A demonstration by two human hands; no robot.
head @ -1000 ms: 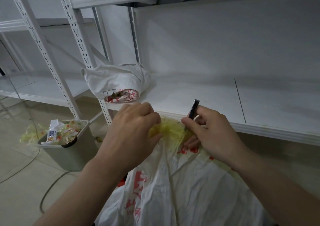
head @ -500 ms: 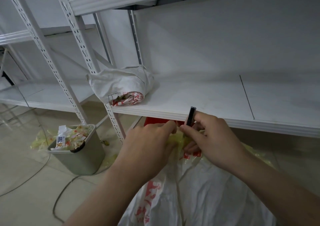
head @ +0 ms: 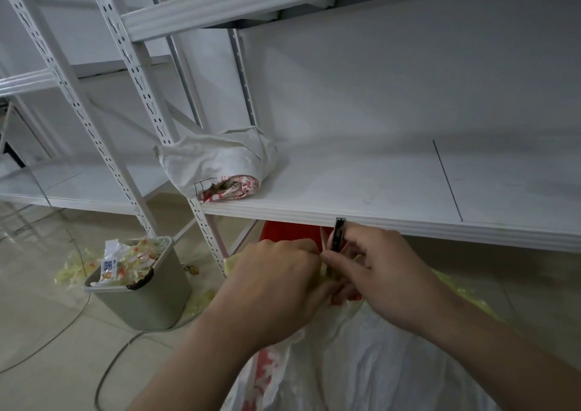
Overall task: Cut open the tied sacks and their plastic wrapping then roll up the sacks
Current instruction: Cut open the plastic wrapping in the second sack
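Yellow plastic wrapping (head: 463, 294) at the neck of the white, red-printed sack (head: 361, 366) is gripped by the left hand (head: 276, 285), fingers curled round it. A slim dark cutter (head: 338, 234) is pinched upright in the right hand (head: 386, 278), just beside the left; its lower end is hidden. The sack is spread below both hands. A rolled sack (head: 217, 165) is noted on the shelf (head: 377, 196), above and left of the hands.

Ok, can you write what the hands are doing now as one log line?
left hand: grips yellow wrapping | right hand: holds black cutter at wrapping | white sack: under both hands | shelf: one rolled sack
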